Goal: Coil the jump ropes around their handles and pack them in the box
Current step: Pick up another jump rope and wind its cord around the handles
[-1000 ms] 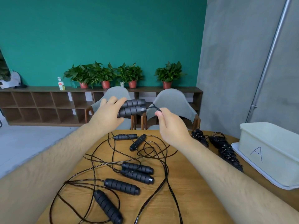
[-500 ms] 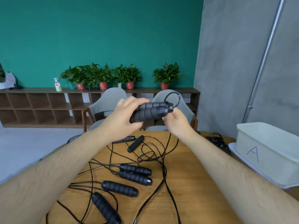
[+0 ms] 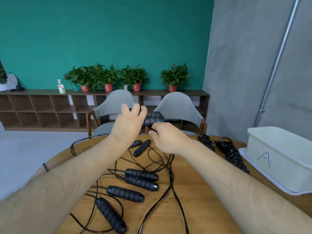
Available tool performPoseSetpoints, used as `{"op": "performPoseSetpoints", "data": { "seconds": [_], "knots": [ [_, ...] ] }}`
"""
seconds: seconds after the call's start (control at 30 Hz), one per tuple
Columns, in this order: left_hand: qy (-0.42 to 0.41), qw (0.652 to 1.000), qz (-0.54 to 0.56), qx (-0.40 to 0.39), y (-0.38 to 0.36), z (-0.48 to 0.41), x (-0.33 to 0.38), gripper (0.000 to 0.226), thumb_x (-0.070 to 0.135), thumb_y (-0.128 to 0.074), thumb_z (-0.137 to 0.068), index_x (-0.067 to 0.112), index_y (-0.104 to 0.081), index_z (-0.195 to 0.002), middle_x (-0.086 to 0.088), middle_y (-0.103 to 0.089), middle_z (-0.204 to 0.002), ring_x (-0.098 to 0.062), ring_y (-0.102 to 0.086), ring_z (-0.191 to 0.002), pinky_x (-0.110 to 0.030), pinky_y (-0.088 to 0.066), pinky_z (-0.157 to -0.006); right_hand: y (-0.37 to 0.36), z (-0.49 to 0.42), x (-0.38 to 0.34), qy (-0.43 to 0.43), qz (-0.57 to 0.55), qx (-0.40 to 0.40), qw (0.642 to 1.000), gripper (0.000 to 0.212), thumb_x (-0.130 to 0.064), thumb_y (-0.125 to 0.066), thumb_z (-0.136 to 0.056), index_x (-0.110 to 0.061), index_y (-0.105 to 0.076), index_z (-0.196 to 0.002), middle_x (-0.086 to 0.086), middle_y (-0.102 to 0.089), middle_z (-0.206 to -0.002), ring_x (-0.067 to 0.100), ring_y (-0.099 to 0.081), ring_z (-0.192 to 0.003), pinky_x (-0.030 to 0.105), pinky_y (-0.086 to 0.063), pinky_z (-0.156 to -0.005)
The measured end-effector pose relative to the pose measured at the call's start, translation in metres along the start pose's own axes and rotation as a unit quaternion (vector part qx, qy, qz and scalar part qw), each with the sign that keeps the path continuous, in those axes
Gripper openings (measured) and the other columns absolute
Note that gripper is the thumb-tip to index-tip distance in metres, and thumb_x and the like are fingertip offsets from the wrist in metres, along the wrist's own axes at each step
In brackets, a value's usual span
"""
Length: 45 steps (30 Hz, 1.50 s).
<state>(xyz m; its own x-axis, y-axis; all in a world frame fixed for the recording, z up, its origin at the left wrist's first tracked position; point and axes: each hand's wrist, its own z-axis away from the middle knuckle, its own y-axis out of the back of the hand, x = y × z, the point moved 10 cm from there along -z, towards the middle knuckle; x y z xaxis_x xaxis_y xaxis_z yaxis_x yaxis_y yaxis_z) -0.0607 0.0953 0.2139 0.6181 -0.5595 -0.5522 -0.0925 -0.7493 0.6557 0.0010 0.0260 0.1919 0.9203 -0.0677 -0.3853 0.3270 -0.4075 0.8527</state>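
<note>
Left hand [image 3: 125,125] grasping paired handles [image 3: 154,118] with fingers now lifted, right hand [image 3: 167,139] dropped beneath, pinching rope [image 3: 152,130]

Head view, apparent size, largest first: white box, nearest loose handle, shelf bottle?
White box; nearest loose handle; shelf bottle, which looks small partly because it stands far from the camera.

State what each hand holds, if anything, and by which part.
The left hand grips the pair of handles round one end, leaving the other end showing. The right hand pinches the rope just beneath them.
</note>
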Motion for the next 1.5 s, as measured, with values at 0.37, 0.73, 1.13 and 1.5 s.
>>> {"op": "performPoseSetpoints", "data": {
  "seconds": [0.37, 0.73, 1.13, 1.5],
  "knots": [
    [-0.146, 0.984, 0.096, 0.021, -0.003, 0.02, 0.012, 0.085, 0.028, -0.079, -0.081, 0.019, -0.033, -0.152, -0.009, -0.049, -0.132, -0.03, -0.049, -0.102, -0.035, -0.052, -0.083, 0.042, -0.017, -0.015, 0.093, 0.17, -0.058, 0.979, 0.019, -0.028, -0.049, -0.104, -0.02, -0.066, -0.105, 0.0, -0.052, -0.104, 0.024, -0.056, -0.095, 0.043, -0.05, -0.082],
    [-0.068, 0.896, 0.407, 0.166, 0.04, 0.03, -0.031, 0.057, 0.016, -0.069, -0.086, 0.015, -0.049, -0.139, 0.001, -0.045, -0.12, -0.024, -0.042, -0.105, -0.034, -0.036, -0.093, 0.061, -0.026, 0.018, 0.026, -0.185, 0.012, 0.982, 0.028, -0.019, -0.045, -0.107, 0.0, -0.066, -0.104, 0.004, -0.065, -0.082, 0.002, -0.057, -0.072, 0.025, -0.047, -0.073],
    [0.044, 0.995, -0.058, 0.065, 0.029, -0.006, -0.029, 0.032, 0.026, -0.065, -0.083, 0.006, -0.063, -0.108, -0.009, -0.047, -0.102, -0.027, -0.036, -0.09, -0.036, -0.038, -0.07, -0.034, 0.008, -0.028, -0.058, -0.096, -0.048, 0.993, 0.024, -0.025, -0.038, -0.108, -0.008, -0.054, -0.114, 0.005, -0.062, -0.098, 0.021, -0.061, -0.084, 0.031, -0.05, -0.068],
    [-0.062, 0.986, 0.149, 0.039, 0.007, 0.013, -0.013, 0.051, 0.002, -0.069, -0.073, 0.0, -0.052, -0.122, -0.015, -0.048, -0.108, -0.032, -0.044, -0.092, -0.039, -0.04, -0.068, 0.059, -0.018, -0.054, 0.083, 0.193, 0.012, 0.978, 0.025, -0.044, -0.054, -0.1, -0.023, -0.067, -0.1, -0.001, -0.065, -0.093, 0.02, -0.054, -0.084, 0.034, -0.041, -0.066]
  ]
}}
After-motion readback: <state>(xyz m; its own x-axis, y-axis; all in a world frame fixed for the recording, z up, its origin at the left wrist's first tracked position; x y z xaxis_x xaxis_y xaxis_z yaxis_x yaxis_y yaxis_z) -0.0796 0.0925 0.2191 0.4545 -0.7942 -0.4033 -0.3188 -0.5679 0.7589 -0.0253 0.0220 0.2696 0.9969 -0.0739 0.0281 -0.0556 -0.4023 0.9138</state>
